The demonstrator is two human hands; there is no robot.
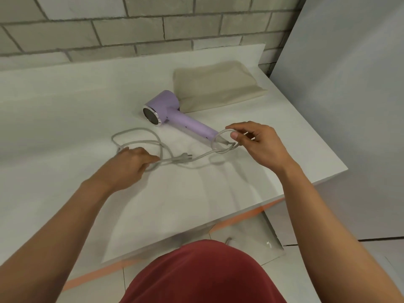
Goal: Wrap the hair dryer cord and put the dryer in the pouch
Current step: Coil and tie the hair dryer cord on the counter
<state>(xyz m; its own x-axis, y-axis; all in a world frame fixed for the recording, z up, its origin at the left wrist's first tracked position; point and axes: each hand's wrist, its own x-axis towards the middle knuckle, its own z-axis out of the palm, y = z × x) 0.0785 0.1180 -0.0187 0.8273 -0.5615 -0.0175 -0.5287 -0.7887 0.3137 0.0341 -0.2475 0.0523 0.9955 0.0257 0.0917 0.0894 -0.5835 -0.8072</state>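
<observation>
Lilac plastic hair dryer [172, 110] lies on its side on the white tabletop [65, 110], head touching the flat beige fabric pouch [216, 88]. Right hand [255, 143] pinches a small loop of the grey cord [140, 142] at the handle end. Left hand [131, 160] grips the cord near its plug [184, 157]; remaining slack lies loosely looped on the table.

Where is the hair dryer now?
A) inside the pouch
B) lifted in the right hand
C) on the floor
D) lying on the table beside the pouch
D: the hair dryer lies on the table, its head against the pouch; the right hand holds only a loop of cord by the handle's end.
</observation>
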